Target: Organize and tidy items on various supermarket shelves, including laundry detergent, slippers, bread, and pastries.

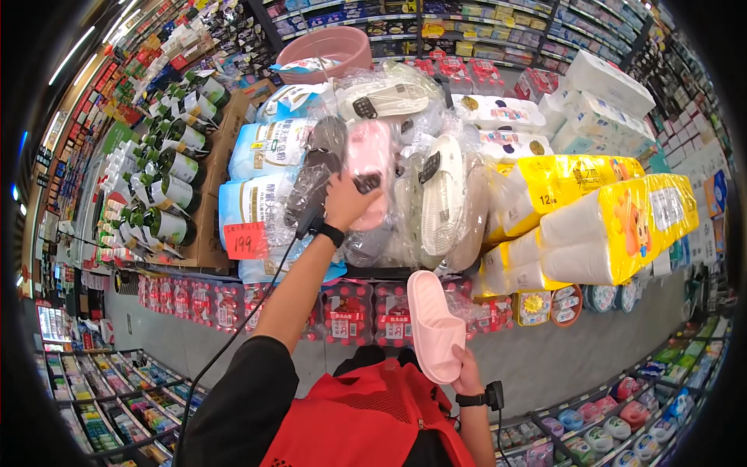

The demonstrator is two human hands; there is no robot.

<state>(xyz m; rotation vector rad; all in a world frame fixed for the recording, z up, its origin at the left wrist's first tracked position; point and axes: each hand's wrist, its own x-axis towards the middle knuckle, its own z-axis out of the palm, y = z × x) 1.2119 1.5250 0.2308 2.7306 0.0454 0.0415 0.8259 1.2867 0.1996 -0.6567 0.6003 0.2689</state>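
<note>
My right hand [468, 372] holds a pink slide slipper [435, 330] by its heel end, over the floor in front of the display. Reaching over the pile, my left hand [350, 201] has its fingers spread on a pink slipper in clear plastic [369, 152]; whether it grips anything is not clear. Just left of that hand lie dark slippers in plastic [320, 152]. White-and-green bagged slippers [443, 198] are to the right, and cream ones with a black tag [385, 99] lie at the back.
Blue-and-white detergent bags [262, 152] and a red price card [245, 240] lie left of the slippers, beyond them green bottles [175, 163]. Yellow tissue packs [618, 227] are stacked right. A pink basin [327, 52] stands behind. Bottle packs [347, 315] line the floor below the display.
</note>
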